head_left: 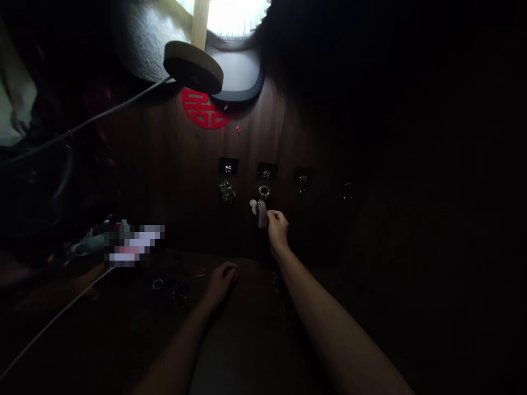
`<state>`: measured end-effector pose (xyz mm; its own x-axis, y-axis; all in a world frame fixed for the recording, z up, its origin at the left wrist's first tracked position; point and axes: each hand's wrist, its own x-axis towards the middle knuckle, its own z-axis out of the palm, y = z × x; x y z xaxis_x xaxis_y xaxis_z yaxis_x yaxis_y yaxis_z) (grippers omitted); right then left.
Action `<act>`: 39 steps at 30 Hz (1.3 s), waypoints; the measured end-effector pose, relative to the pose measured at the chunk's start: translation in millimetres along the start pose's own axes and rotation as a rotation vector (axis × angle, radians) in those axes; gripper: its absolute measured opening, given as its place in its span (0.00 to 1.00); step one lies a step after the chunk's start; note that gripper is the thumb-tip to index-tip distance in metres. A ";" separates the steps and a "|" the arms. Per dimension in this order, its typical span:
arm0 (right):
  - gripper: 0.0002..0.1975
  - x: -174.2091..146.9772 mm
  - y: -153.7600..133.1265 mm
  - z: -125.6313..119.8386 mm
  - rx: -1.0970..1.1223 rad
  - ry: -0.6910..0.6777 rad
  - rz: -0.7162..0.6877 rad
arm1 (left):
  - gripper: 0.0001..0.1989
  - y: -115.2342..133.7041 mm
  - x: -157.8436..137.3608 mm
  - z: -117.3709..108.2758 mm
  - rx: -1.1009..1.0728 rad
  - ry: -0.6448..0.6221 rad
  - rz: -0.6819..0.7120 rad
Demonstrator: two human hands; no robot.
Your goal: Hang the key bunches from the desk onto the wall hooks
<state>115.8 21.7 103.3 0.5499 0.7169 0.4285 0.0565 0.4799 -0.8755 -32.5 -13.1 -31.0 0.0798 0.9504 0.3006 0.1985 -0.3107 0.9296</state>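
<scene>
Dark tabletop: it filled the lower middle of my feed, and I could make out little on it beyond a loose ring (158, 284) at lower left.
Left hand: I had the left hand (222, 277) low in the frame, left of centre, fingers loosely curled; I could not tell whether anything was under them.
Right hand: the right hand (279, 227) was just right of centre, its arm reaching up from the lower right, and it was plainly the nearer of the two to the hanging keyring.
Grip: thumb and forefinger were pressed together on the right edge of the grey fob (262, 216) (as far as the gloom let me judge).
Fob: it hung at mid-frame, directly left of those fingertips, its long axis close to vertical, so the pinch came in from the side, across that axis.
Metal ring: the ring (264, 190) sat straight above the fob, with a pale tag (253, 206) on the fob's left.
Middle hook plate: the plate (267, 171) was just above the ring; I could not tell whether the ring was seated on its hook.
Key bunch: another bunch (225, 191) hung to the left, well apart from the grip.
Red cutout: a red paper cutout (212, 125) lay beyond, at upper centre-left.
</scene>
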 end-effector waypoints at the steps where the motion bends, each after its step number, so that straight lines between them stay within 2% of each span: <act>1: 0.09 -3.2 5.1 -4.5 -0.014 0.001 0.002 | 0.12 0.3 -0.3 -0.2 0.016 -0.001 0.003; 5: 0.12 -14.7 26.9 -26.8 -0.030 -0.056 0.047 | 0.14 0.8 -0.8 -1.2 0.084 -0.015 0.023; 9: 0.10 -22.0 43.6 -50.9 -0.084 -0.135 0.039 | 0.15 -0.5 0.4 -1.3 0.119 -0.030 0.026; 16: 0.11 -29.5 51.9 -88.4 -0.161 -0.190 -0.018 | 0.15 0.2 -1.2 -2.3 0.164 -0.044 0.062; 22: 0.12 -35.2 55.9 -121.4 -0.255 -0.178 -0.013 | 0.14 -1.9 -1.0 -1.5 0.191 -0.050 0.076; 27: 0.12 -40.3 72.8 -150.3 -0.380 -0.092 -0.036 | 0.14 -2.8 -1.9 -1.0 0.199 -0.057 0.082; 30: 0.11 -41.0 84.1 -165.4 -0.501 -0.100 -0.031 | 0.14 -0.7 -3.5 -1.0 0.214 -0.065 0.084; 34: 0.07 -42.2 92.7 -174.1 -0.596 -0.173 0.007 | 0.13 2.4 -6.2 -0.5 0.254 -0.087 0.104; 39: 0.08 -54.8 90.4 -163.1 -0.680 -0.332 0.056 | 0.13 1.7 -10.4 2.4 0.304 -0.130 0.186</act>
<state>226.7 -56.7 -35.8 0.2937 0.8972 0.3298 0.5963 0.0976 -0.7968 -30.6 -23.6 -33.1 0.2616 0.8735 0.4106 0.4477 -0.4867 0.7501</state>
